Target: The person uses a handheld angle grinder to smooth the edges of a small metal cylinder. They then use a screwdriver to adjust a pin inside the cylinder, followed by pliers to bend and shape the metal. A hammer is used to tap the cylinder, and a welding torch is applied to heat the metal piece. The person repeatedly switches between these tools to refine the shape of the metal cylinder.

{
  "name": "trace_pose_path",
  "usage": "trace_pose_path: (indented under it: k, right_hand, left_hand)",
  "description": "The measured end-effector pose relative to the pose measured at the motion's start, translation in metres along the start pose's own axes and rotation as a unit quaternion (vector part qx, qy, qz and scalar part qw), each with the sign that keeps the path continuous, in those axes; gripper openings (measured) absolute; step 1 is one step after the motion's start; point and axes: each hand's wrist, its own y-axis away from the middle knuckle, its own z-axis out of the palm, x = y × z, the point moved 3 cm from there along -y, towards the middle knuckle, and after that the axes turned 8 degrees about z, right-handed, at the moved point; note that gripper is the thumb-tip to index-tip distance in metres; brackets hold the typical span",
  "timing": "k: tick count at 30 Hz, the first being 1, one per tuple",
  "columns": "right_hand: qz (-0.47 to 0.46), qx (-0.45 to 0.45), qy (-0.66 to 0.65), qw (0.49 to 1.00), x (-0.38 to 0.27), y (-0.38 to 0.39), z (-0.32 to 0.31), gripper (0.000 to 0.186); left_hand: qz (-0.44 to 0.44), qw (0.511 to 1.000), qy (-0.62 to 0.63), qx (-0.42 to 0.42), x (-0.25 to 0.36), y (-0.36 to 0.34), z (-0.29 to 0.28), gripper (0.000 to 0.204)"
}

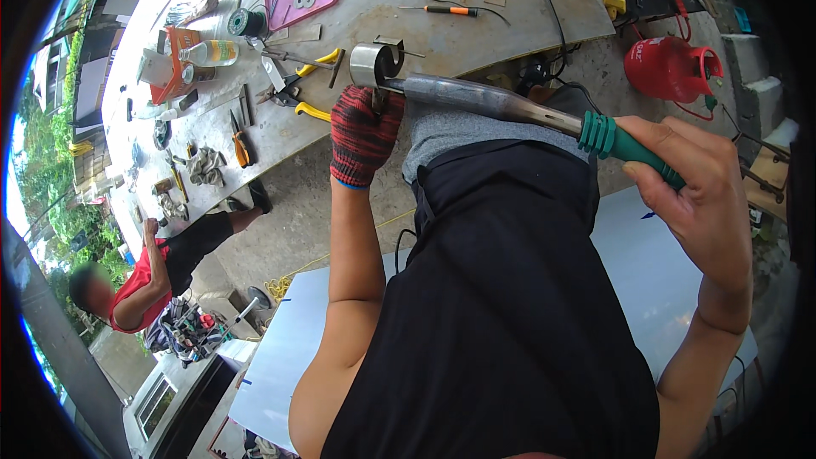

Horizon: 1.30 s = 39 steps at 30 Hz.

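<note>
Should the right hand (688,174), wrapped round the soldering iron (476,100), drift, its nine-o'clock tip could slip and, if hot, scorch the gloved left hand (365,134) closed on the curved metal piece (365,65) at its twelve o'clock, near a cluttered table (510,34), with a red gas cylinder (663,66) at two o'clock.

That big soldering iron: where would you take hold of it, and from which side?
Probably by the green handle of the soldering iron, from the right, as the bare right hand does. The ridged collar sets it apart from the long metal barrel, which points left toward the gloved left hand and may be hot.
</note>
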Motion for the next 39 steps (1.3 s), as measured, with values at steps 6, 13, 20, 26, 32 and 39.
trace_pose_path:
  k: [6, 13, 20, 26, 32, 39]
  right_hand:
    - [0.014, 0.006, 0.022, 1.0, -0.002, 0.001, 0.0, 0.034]
    - [-0.014, 0.011, -0.013, 1.0, 0.009, 0.001, 0.002, 0.034]
    - [-0.023, 0.045, 0.078, 0.996, 0.002, 0.001, -0.001, 0.039]
    - [-0.065, 0.088, 0.138, 0.984, -0.002, 0.003, 0.001, 0.049]
    - [-0.092, 0.105, 0.162, 0.977, -0.004, 0.006, 0.002, 0.051]
    - [-0.045, 0.079, 0.132, 0.987, -0.006, 0.008, 0.0, 0.048]
  left_hand:
    - [-0.025, 1.0, -0.005, 0.002, -0.007, 0.004, 0.005, 0.031]
    - [0.009, 0.999, 0.019, -0.035, 0.0, -0.003, 0.002, 0.031]
    - [-0.024, 0.998, 0.014, -0.059, 0.011, -0.01, 0.001, 0.029]
    - [-0.023, 0.997, 0.028, -0.063, 0.013, -0.012, 0.003, 0.028]
    - [-0.023, 0.997, 0.01, -0.068, 0.012, -0.012, 0.003, 0.028]
    - [-0.025, 0.998, 0.018, -0.055, 0.012, -0.012, 0.004, 0.027]
